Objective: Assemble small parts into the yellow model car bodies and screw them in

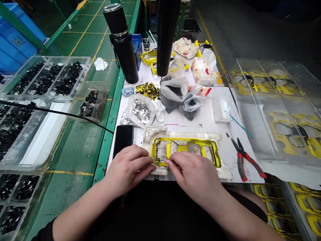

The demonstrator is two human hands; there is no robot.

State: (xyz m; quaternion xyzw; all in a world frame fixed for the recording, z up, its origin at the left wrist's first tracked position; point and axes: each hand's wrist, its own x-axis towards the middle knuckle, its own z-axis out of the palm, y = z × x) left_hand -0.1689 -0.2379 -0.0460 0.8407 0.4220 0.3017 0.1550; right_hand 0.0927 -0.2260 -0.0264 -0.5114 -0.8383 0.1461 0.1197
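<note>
A yellow frame (187, 140) lies in a worn whitish holder (225, 167) near the table's front edge. My left hand (129, 167) rests at the frame's left end, its fingers bent close together at the rim. Over the frame's front edge, my right hand (195, 175) has thumb and index finger pressed together near the crossbar; whatever lies between the fingertips is too small to make out. Behind the holder sit a bag of silvery metal pieces (141, 111), a bag of small black parts (174, 92) and a pile of yellow and black pieces (148, 90).
A black phone (123, 137) lies left of the holder, red-handled pliers (244, 161) right. A black bottle (124, 48) and a dark post (167, 32) stand behind. Bins of black parts (49, 77) are at left, clear trays of yellow frames (281, 109) at right.
</note>
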